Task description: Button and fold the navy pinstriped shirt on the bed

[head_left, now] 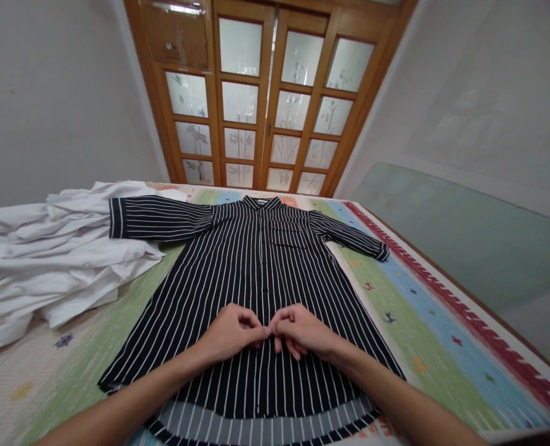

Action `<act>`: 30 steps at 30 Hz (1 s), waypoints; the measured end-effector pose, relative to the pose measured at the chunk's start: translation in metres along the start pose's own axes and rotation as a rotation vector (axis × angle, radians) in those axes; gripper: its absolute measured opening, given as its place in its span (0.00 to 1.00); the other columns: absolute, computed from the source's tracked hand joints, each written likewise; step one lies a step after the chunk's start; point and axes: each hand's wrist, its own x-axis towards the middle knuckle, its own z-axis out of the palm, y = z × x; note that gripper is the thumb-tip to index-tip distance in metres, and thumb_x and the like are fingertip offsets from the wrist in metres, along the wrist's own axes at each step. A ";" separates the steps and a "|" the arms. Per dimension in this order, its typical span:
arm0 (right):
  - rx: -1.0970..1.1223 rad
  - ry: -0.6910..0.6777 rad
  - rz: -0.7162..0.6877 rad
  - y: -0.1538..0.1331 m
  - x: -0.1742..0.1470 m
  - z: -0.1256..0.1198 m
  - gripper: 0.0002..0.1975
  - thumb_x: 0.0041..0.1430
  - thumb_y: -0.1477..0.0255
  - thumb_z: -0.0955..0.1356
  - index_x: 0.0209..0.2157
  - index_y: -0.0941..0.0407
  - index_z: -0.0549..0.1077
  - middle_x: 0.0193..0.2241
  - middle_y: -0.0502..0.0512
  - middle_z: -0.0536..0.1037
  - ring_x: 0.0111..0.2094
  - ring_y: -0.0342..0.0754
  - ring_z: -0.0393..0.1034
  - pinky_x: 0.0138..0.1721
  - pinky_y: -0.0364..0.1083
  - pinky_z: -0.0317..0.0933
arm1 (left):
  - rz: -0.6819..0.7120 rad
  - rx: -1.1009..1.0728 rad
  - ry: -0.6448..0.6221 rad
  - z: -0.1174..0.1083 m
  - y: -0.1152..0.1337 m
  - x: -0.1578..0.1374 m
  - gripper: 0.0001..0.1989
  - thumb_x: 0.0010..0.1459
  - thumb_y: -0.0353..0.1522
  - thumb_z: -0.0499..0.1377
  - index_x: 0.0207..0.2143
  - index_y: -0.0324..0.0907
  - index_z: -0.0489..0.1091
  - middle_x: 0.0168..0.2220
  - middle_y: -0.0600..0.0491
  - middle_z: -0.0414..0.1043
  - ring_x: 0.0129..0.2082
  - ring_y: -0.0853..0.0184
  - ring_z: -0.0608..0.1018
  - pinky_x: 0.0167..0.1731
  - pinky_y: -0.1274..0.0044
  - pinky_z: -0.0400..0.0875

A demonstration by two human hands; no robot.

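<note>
A black shirt with white stripes [238,272] lies spread out, front side up, its collar at the far end and its curved hem near me. Both sleeves reach out sideways. Low on its front placket, my left hand [235,332] pinches with thumb and fingertips. My right hand [298,331] meets it there, thumb and forefinger pressed together and the other fingers loosely curled. The fingertips of both hands touch at the placket edge. Whatever small part they grip, perhaps a button, is hidden by the fingers.
Crumpled white cloth [61,254] lies at the left, partly under the shirt's left-side sleeve. A colourful patterned sheet [423,347] covers the surface. A pale green panel [479,229] stands along the right side. Wooden doors with glass panes [266,99] close off the far end.
</note>
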 end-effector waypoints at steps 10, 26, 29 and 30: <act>-0.019 -0.011 -0.007 0.002 0.001 -0.001 0.07 0.51 0.73 0.64 0.29 0.60 0.72 0.19 0.48 0.77 0.09 0.35 0.60 0.09 0.35 0.45 | 0.041 0.111 0.024 0.001 0.000 -0.001 0.08 0.49 0.34 0.62 0.24 0.38 0.75 0.22 0.52 0.76 0.24 0.69 0.76 0.27 0.80 0.68; -0.107 0.020 -0.031 0.011 0.001 0.003 0.05 0.51 0.71 0.68 0.29 0.59 0.70 0.19 0.47 0.76 0.10 0.36 0.63 0.08 0.34 0.49 | -0.066 -0.057 0.092 0.013 -0.005 0.000 0.06 0.47 0.31 0.59 0.23 0.37 0.71 0.16 0.54 0.72 0.15 0.71 0.74 0.16 0.82 0.67; -0.138 0.059 -0.074 0.013 0.002 0.005 0.03 0.51 0.74 0.66 0.28 0.59 0.70 0.18 0.46 0.75 0.10 0.35 0.62 0.08 0.34 0.49 | -0.053 -0.040 0.079 0.012 -0.004 -0.001 0.07 0.49 0.32 0.59 0.24 0.37 0.70 0.15 0.56 0.71 0.14 0.72 0.73 0.15 0.83 0.65; -0.148 0.075 -0.089 0.014 0.002 0.005 0.02 0.50 0.75 0.66 0.28 0.59 0.70 0.18 0.46 0.75 0.10 0.35 0.61 0.08 0.34 0.49 | -0.041 -0.023 0.084 0.012 -0.003 -0.002 0.07 0.49 0.33 0.59 0.24 0.37 0.70 0.15 0.56 0.70 0.13 0.72 0.73 0.14 0.83 0.65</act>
